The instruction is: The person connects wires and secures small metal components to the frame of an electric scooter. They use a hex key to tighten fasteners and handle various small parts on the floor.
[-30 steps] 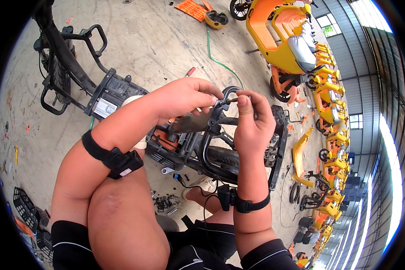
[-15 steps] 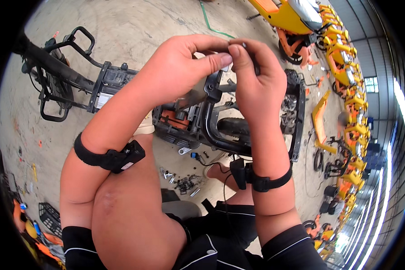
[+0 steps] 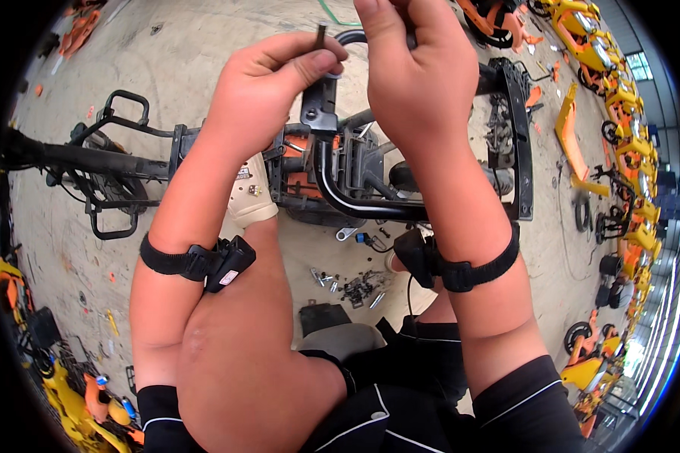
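Note:
Between thumb and fingertips, my left hand (image 3: 261, 90) pinches a slim, dark, bolt-like metal pin (image 3: 321, 35) that points upward. A pale round edge shows just under that thumb. Below these fingers is the upright bracket end of a black tubular frame (image 3: 347, 198), part of a stripped two-wheeler. Beyond the frame's bend, my right hand (image 3: 423, 83) is held up at the top edge, its fingers curled in against the thumb. Its fingertips are partly cut off, so what it holds, if anything, is hidden.
The two-wheeler's fork and bars (image 3: 91, 162) extend left. Small loose fasteners (image 3: 363, 289) and a wrench (image 3: 346, 234) lie on the floor by my feet. At right stands a row of yellow two-wheelers (image 3: 619, 136), with an orange-yellow body panel (image 3: 572, 140) nearby.
My hands have come apart from each other. The left moved left and now shows the pin sticking up; the right went up toward the top edge. The view has shifted a little.

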`<control>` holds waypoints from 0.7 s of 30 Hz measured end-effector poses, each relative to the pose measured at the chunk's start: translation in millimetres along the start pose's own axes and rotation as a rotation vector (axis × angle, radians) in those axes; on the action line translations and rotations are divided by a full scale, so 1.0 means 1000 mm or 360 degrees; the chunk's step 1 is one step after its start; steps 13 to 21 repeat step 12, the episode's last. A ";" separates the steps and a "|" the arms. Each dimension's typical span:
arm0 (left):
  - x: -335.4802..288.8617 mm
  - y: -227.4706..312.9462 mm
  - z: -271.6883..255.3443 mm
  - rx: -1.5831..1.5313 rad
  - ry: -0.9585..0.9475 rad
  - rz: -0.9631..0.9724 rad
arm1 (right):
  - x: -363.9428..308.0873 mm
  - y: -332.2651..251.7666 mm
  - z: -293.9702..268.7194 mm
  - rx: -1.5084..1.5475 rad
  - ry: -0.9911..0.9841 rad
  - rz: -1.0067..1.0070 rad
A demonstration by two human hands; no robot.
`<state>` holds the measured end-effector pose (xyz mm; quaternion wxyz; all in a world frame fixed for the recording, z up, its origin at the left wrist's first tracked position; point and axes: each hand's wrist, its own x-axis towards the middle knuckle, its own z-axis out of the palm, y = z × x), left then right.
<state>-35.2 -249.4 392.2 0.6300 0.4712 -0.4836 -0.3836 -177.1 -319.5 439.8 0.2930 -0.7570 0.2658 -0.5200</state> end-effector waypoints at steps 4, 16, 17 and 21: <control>-0.006 0.003 -0.001 0.0090 0.0013 0.0017 | 0.003 0.000 -0.006 -0.0241 0.0050 -0.0121; 0.009 0.038 -0.013 0.0597 -0.0303 -0.0214 | 0.003 -0.025 -0.060 0.0365 0.0408 -0.0246; 0.009 0.038 -0.013 0.0597 -0.0303 -0.0214 | 0.003 -0.025 -0.060 0.0365 0.0408 -0.0246; 0.009 0.038 -0.013 0.0597 -0.0303 -0.0214 | 0.003 -0.025 -0.060 0.0365 0.0408 -0.0246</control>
